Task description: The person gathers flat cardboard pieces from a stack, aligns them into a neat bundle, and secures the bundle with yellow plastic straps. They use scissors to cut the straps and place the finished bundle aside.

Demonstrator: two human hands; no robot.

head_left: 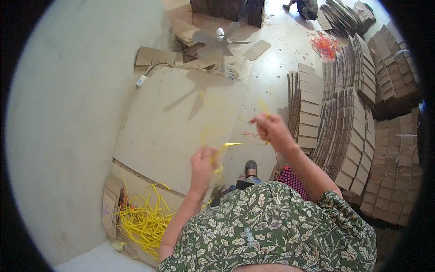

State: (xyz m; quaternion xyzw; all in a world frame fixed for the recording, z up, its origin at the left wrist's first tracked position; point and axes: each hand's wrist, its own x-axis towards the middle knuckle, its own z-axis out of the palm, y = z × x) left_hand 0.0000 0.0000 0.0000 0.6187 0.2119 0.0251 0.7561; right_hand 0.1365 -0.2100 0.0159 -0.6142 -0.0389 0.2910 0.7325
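Observation:
My left hand [204, 164] is closed, with a yellow plastic strap [233, 144] coming out of its fingers. To the right and a little farther off, my right hand [273, 130] is also closed on the strap, its fingers pinched together. One length runs almost level between the two hands. Loose yellow ends above both hands are smeared by motion. At the lower left, a tangled heap of similar yellow straps [146, 217] lies beside my left forearm.
A fan [220, 43] stands beyond a large pale board [158, 118]. Slotted cardboard stacks [349, 136] line the right side. Red straps [325, 44] lie at the far right, near another person [308, 9]. A white wall [77, 113] bounds the left. A white socket block [141, 80] hangs from a cable.

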